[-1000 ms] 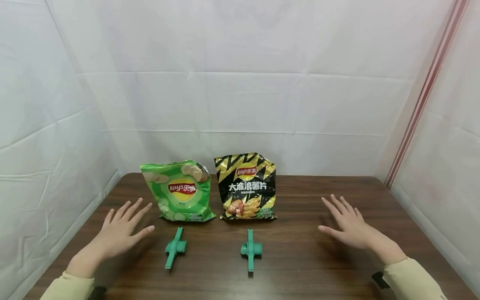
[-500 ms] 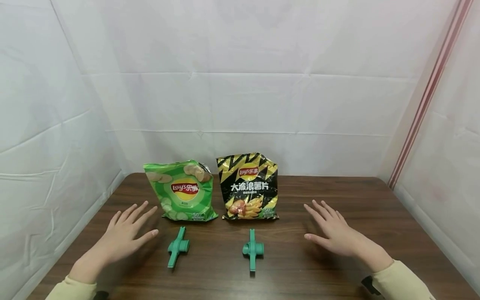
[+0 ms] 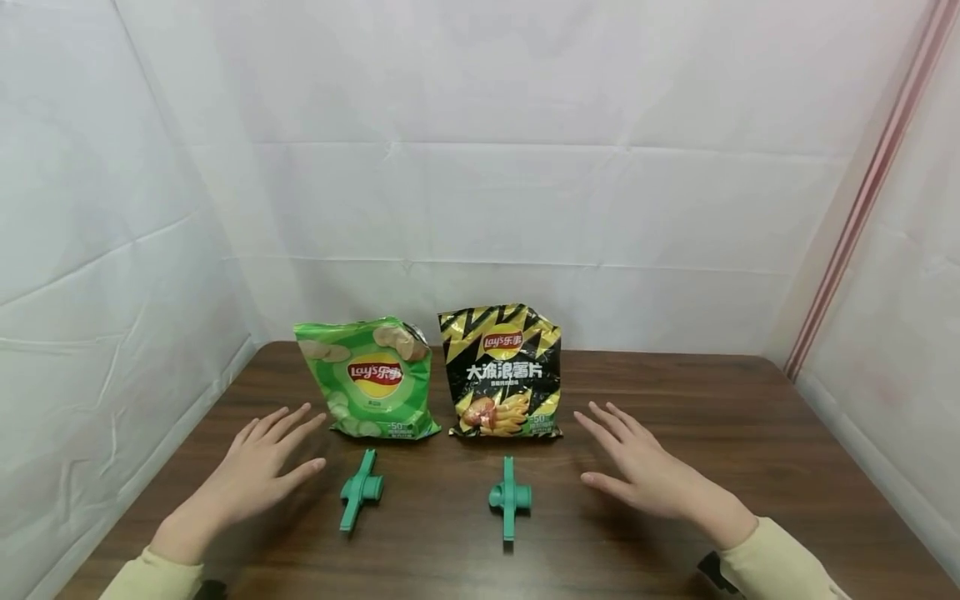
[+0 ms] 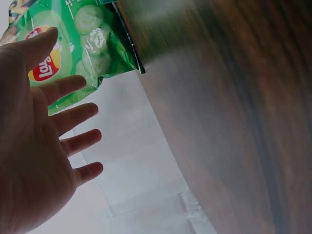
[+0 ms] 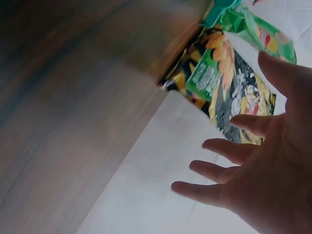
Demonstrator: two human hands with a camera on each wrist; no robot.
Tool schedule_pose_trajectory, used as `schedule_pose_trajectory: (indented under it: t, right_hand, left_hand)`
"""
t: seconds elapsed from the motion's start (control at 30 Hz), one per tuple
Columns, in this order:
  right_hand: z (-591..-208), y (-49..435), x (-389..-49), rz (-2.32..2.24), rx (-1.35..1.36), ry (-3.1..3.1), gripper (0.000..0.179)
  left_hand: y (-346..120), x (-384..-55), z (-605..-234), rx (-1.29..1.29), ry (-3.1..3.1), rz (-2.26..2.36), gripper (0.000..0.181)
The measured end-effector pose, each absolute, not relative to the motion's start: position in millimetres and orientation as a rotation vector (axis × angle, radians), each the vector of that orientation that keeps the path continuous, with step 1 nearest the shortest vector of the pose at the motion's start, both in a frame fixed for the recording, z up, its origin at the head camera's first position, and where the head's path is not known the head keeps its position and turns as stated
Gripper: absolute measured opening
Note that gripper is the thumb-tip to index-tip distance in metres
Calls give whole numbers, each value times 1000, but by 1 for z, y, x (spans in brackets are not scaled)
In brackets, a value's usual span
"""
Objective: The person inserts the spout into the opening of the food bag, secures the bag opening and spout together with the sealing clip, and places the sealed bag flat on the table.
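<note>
A green Lay's chip bag [image 3: 375,383] stands upright toward the back of the table, its upper right corner opened or folded. Beside it on the right stands a black and yellow chip bag [image 3: 501,375]. In front of each bag lies a green bag clip with a round spout: the left clip [image 3: 362,490] and the right clip [image 3: 509,498]. My left hand [image 3: 251,475] is held over the table left of the green bag, fingers spread, holding nothing. To the right of the right clip, my right hand [image 3: 648,471] hovers with spread fingers, also holding nothing.
The dark wooden table [image 3: 675,392] has white cloth [image 3: 525,208] hanging behind it and along both sides. A red stripe runs down the cloth at the right.
My right hand has moved left, nearer the black bag and the right clip. The left hand keeps its place beside the green bag. The head view has shifted slightly.
</note>
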State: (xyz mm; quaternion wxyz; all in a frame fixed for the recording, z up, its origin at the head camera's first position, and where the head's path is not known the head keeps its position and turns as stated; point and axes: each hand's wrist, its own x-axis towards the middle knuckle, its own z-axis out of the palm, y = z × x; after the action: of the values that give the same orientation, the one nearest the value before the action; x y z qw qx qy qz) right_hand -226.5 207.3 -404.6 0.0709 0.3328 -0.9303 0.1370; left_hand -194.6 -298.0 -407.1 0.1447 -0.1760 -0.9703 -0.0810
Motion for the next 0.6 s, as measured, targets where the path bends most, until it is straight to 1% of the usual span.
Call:
schedule_pose_trajectory:
  t: [0.27, 0.6]
  right_hand:
    - [-398, 181, -227, 435, 1086, -2700, 64]
    - [-397, 147, -230, 384, 1246, -2635, 64]
  left_hand:
    - [-294, -196, -407, -561, -2750, -222, 55]
    - [-291, -199, -405, -590, -2729, -238, 54]
